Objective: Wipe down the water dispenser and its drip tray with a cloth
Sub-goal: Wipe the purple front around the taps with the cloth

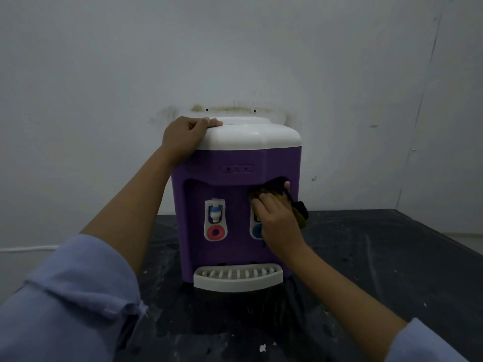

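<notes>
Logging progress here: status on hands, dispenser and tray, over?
Left hand grips dispenser top corner. Right hand presses cloth into tap recess, right side. Drip tray clear of hands, nothing blocking.

Your right hand (278, 223) and cloth (300, 210) fill the right side of the dispenser (235, 163) recess; the left tap (215, 218) juts into the rest. The tabletop (379, 257) lies open to its right.

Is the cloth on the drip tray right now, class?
No, the right hand holds the cloth inside the tap recess of the purple dispenser, well above the white drip tray.
</notes>
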